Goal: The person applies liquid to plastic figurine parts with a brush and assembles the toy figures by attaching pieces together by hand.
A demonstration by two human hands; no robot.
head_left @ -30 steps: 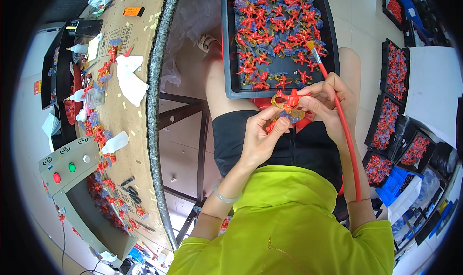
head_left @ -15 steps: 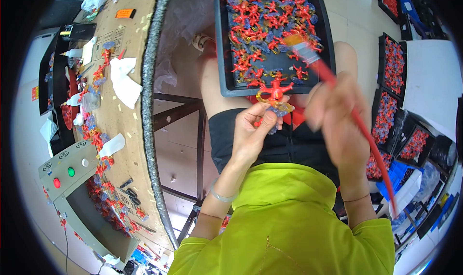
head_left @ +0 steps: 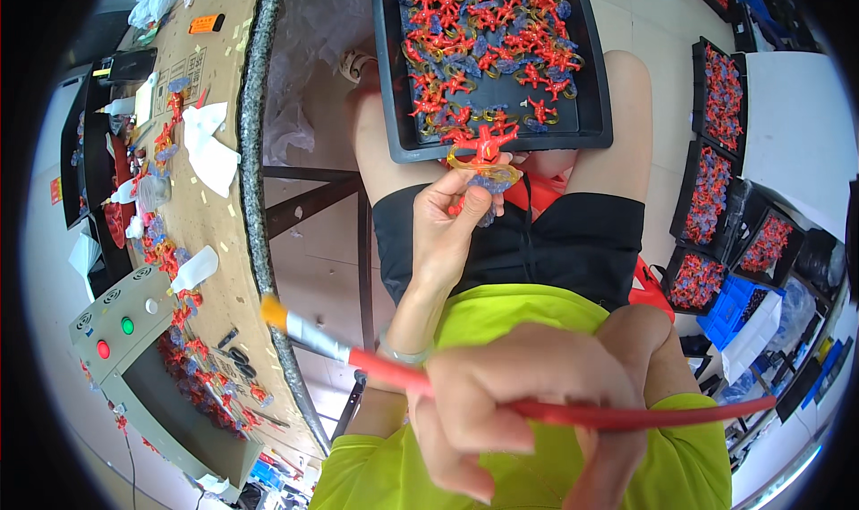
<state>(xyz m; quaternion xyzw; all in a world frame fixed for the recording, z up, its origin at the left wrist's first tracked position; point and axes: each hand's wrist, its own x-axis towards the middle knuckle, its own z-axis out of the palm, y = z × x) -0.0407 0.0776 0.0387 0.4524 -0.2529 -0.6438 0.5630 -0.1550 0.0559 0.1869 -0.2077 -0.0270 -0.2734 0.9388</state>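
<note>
My left hand (head_left: 445, 224) is closed on a small toy figurine, held upright just past the near edge of the tray. It has a glossy red figure (head_left: 486, 143), a yellow translucent ring round it and a bluish-purple clear base (head_left: 495, 182). Close to the camera, my right hand (head_left: 537, 380) grips a paintbrush (head_left: 318, 336) with a red handle, a silver ferrule and yellowish bristles. The brush lies crosswise, its bristles pointing left toward the bench edge, apart from the figurine. A black tray (head_left: 386, 80) rests across my thighs, holding many similar figurines.
On the left, a workbench (head_left: 237, 259) carries a white squeeze bottle (head_left: 195, 269), white tissue (head_left: 211, 148), an orange box (head_left: 207, 24) and a grey machine (head_left: 107, 318) with coloured buttons above figurines. More figurine trays (head_left: 707, 192) stand on the right beside a blue crate (head_left: 727, 311).
My right hand has swung the paintbrush from above the tray down toward my chest, turning its bristles left. My left hand still holds the figurine near the tray.
</note>
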